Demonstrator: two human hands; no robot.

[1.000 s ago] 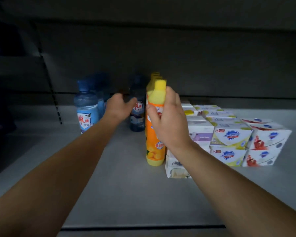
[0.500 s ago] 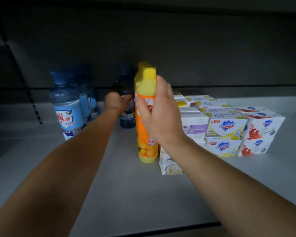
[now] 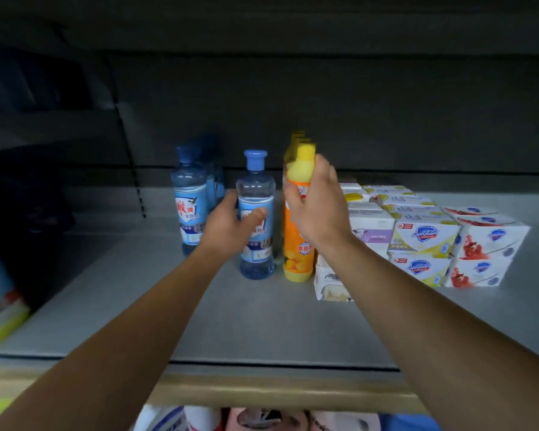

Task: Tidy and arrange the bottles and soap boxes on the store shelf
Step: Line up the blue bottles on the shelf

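A clear plastic bottle with a blue cap and blue label point(image 3: 255, 219) stood upright on the grey shelf point(image 3: 246, 321), the left hand point(image 3: 227, 227) curled round its middle. Just right of it, the right hand point(image 3: 316, 209) gripped the neck of an orange bottle with a yellow cap point(image 3: 297, 244). White soap boxes point(image 3: 423, 241) sat stacked further right, more blue-capped bottles point(image 3: 189, 209) to the left.

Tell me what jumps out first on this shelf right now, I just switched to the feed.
The two hands at mid-shelf: the left hand grips a clear blue-capped bottle, and the right hand holds the neck of an orange bottle with a yellow cap right beside it. To their right, stacked soap boxes stand out brightly; more blue bottles wait at the left.
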